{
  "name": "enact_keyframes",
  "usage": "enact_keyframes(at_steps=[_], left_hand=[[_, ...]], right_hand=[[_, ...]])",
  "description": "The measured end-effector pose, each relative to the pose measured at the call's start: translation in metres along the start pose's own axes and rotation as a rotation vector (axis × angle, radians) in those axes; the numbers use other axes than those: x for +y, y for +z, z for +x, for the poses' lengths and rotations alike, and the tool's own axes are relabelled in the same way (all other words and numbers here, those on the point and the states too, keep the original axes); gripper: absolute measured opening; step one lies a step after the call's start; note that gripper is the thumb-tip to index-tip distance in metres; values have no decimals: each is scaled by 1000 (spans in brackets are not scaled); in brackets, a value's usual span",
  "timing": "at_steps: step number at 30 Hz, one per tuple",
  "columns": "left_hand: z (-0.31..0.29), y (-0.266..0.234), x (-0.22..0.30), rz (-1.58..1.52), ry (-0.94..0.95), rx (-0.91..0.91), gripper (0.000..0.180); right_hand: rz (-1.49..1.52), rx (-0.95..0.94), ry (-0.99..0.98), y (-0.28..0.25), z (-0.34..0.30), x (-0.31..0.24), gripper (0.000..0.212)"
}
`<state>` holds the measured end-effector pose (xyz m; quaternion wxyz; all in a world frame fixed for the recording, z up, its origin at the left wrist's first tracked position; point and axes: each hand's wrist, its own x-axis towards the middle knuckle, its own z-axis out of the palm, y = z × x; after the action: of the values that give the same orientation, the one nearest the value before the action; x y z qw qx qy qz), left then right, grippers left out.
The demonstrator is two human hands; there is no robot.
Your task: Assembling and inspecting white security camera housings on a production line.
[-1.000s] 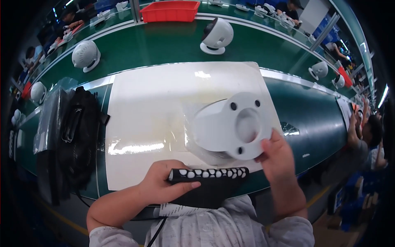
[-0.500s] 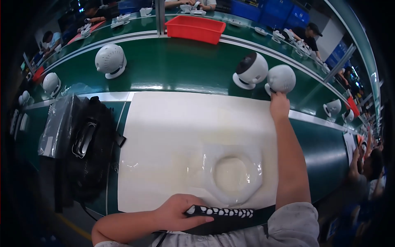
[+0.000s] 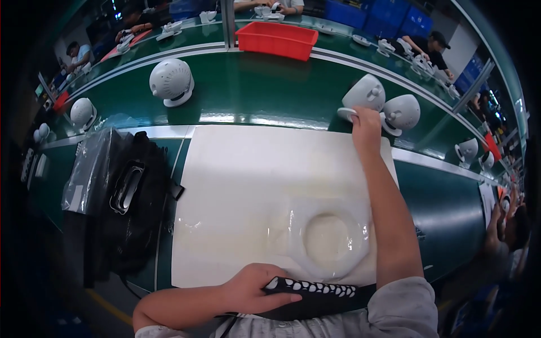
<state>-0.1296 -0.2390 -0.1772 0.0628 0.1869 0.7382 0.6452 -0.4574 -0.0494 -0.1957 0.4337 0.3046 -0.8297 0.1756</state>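
My right hand [image 3: 367, 121] reaches to the far side of the mat, its fingers closed on the round foot of a white ball-shaped device [image 3: 365, 91]. Right beside it stands a second white ball-shaped device [image 3: 404, 110] on its own foot. My left hand [image 3: 256, 288] lies close to my body, wrapped around a dark, long thing with a row of white oval spots [image 3: 315, 288]; its kind is not clear. Between my arms, a shiny white block with a round hollow [image 3: 356, 248] rests on the pale mat [image 3: 236, 169].
Another ball-shaped device [image 3: 171, 79] stands far left on the green belt [image 3: 265, 84]. Behind it sits a red bin [image 3: 276, 39]. A black bag [image 3: 138, 225] and a clear plastic bag [image 3: 93, 174] lie left of the mat. Several people work around the line.
My right hand has let go of the right-hand device and moved left to the neighbouring one. That device's dark front has turned out of sight. My left hand keeps its hold.
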Motion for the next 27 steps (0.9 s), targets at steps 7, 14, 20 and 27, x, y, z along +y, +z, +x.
enact_keyframes(at_steps=[7,14,20,27], left_hand=[[-4,-4,1,-80,-95,23,16],[-3,-13,-12,-29,312,-66,13],[-8,-19,-18,-101,300,-2,16],[-19,-29,-25,-128,148,43,14]], right_hand=[[1118,-60,510,-129,-22,-91,22],[1237,-354,829,-200,-56,-142,26],[1043,42,734,-199,-114,-157,30],[837,-56,137,-202,-142,-199,44]])
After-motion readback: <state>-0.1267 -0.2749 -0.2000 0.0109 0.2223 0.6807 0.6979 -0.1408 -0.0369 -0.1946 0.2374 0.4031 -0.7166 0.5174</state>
